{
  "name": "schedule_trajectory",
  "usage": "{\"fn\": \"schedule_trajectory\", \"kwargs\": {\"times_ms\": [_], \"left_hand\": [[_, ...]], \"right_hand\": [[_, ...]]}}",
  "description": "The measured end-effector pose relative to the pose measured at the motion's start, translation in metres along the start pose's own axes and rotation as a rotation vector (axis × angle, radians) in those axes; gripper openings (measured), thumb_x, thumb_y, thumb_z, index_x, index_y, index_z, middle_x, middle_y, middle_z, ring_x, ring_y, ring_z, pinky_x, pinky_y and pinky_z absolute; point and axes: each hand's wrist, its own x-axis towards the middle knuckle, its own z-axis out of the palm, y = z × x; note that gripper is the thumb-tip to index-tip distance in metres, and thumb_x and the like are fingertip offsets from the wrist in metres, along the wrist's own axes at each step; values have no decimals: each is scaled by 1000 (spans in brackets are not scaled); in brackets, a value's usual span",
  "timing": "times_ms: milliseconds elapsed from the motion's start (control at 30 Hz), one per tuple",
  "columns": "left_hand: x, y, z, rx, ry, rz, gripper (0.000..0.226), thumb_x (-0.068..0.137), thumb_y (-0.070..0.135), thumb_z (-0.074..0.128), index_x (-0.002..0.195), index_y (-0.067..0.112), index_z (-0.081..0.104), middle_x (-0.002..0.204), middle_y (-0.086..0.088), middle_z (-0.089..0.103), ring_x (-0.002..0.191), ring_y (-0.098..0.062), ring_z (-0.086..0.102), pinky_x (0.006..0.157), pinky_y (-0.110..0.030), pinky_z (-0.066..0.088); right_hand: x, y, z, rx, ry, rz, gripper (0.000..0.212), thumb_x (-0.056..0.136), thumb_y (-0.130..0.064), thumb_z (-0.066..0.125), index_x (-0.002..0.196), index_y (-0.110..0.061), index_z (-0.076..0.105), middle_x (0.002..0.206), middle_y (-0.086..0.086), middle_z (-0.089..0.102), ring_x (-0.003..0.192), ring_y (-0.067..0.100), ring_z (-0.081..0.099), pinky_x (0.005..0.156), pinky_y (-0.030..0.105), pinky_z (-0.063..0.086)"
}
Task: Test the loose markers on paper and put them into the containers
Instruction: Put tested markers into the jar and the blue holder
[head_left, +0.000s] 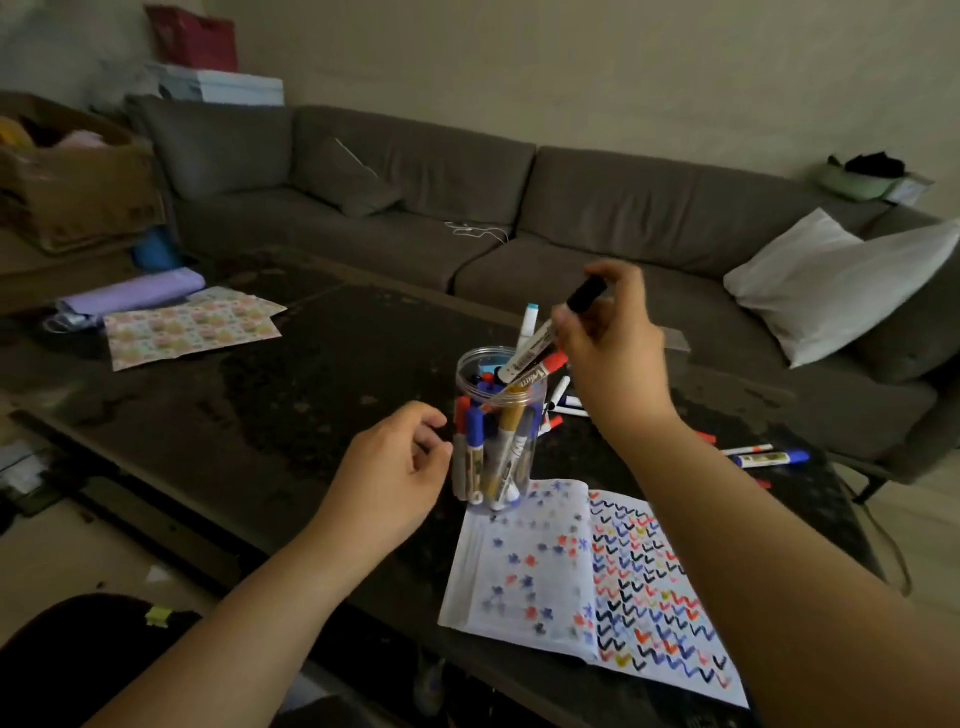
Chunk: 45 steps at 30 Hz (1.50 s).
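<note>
Closest to you is the open notebook (592, 582), lying flat on the near right part of the dark table (291, 395), its pages covered in red, blue and black stars and zigzags. Just past its far left corner stands the clear jar (493, 431), already stuffed with markers pointing every which way.

Your left hand (395, 467) hovers right beside the jar on its left, fingers loosely curled and holding nothing. Can't tell if it actually touches the plastic.

Your right hand (613, 343) is up above the jar's right side, pinching a black-capped marker (545, 338) near its cap end, the other end angled down into the jar mouth.

More loose markers (769, 456) lie scattered on the table right of the jar, behind your right arm. Far left there's patterned paper (192, 327), and a grey sofa (467, 208) beyond the table
</note>
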Motion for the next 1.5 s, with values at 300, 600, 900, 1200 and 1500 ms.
{"fn": "schedule_trajectory", "kwargs": {"times_ms": [300,600,900,1200,1500], "left_hand": [[6,-12,2,-30,-12,-10,28,90,20,58,118,22,53,81,12,59,72,-1,59,63,-12,46],[16,-12,15,30,-85,-36,37,90,21,58,126,25,47,116,11,55,93,-2,56,73,-13,45],[61,0,21,193,-110,97,40,93,23,53,133,24,46,143,7,38,130,-10,38,102,-22,33],[75,12,26,264,-83,109,21,87,33,62,103,20,60,104,5,51,88,-6,51,74,-19,41],[80,15,24,310,-113,95,12,89,30,60,96,20,61,93,6,54,81,-5,50,69,-19,38]], "right_hand": [[11,17,41,-129,-267,58,45,94,-16,55,134,-25,37,104,2,58,84,10,57,71,21,45],[26,8,44,-300,-469,-89,44,96,-12,50,135,-24,34,116,10,60,89,11,56,75,23,46],[21,12,35,-276,-372,-89,37,95,-13,51,129,-17,37,100,6,61,83,15,59,77,31,53],[22,32,23,-117,-365,20,37,94,-16,55,125,-25,35,109,0,58,92,11,61,76,21,49],[27,12,15,-144,-284,-172,41,96,-12,49,133,-22,35,104,4,61,90,18,64,80,35,55]]}}
